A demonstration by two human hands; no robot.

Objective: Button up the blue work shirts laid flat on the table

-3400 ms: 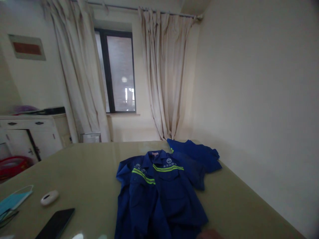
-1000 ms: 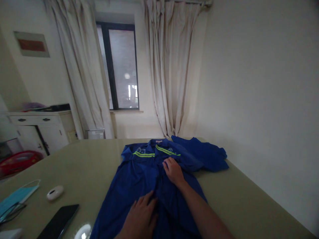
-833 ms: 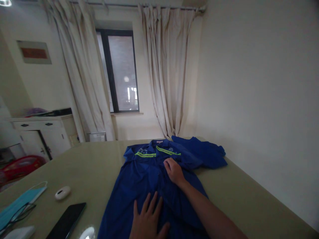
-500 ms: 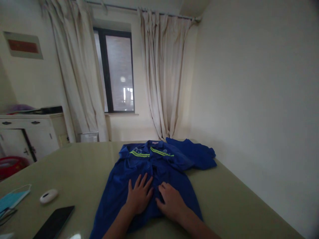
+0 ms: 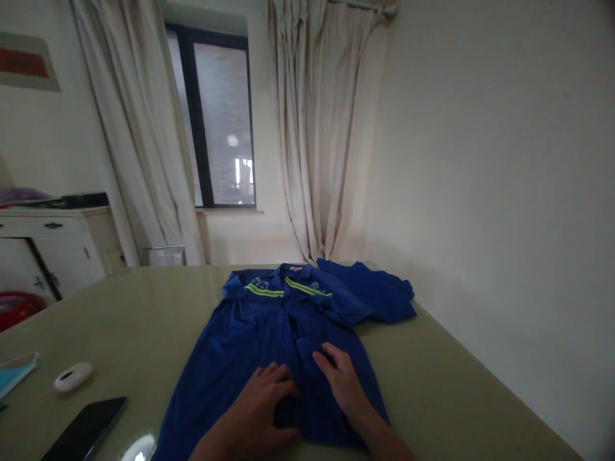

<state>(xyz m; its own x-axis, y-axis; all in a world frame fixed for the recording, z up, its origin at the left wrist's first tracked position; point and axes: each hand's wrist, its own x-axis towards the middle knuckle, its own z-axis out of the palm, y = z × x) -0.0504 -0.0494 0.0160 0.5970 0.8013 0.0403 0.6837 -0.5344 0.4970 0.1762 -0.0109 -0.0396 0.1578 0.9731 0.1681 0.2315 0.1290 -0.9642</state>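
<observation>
A blue work shirt (image 5: 230,349) lies spread on the table, collar at the far end, with yellow-green stripes across its chest. My left hand (image 5: 262,410) rests on the lower front, fingers bent and thumb held apart from them. Beside it, my right hand (image 5: 343,384) has thumb and forefinger drawn close together at a raised fold of the front. Its other fingers are partly hidden. One short sleeve shows at the upper left of the shirt.
More blue cloth (image 5: 372,291) lies at the back right, by the wall. A black phone (image 5: 86,429), a white oval object (image 5: 73,378) and a light-blue mask (image 5: 14,379) are on the table (image 5: 139,314) at left. Curtains (image 5: 317,128) hang behind.
My left hand has drawn nearer and its spread fingers have bent. My right hand has moved slightly forward and right, thumb and forefinger closing at the fold. The view has shifted.
</observation>
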